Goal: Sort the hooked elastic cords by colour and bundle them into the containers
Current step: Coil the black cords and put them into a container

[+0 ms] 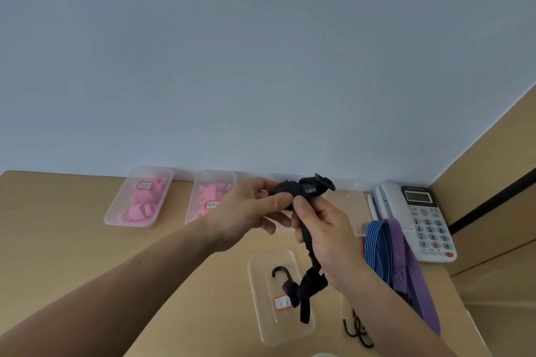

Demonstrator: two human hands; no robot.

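Left grip (246,211): thumb and fingers pinch the wadded top of the black cord (301,189), held above the surface (72,240). Right grip (327,238): fingers curled round the cord just below, hiding that stretch. The cord's tail hangs into a clear container (261,319), with its hook (279,272) inside. The label there is unreadable. The right forearm covers part of the blue striped cord (377,243) and the purple cord (406,258).

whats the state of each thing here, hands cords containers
left hand: grips the black cord at its top
right hand: grips it lower down
black cord: held up, lower end over the near container
near container: lidless, labelled
blue striped cord: lying on the table
purple cord: lying beside it
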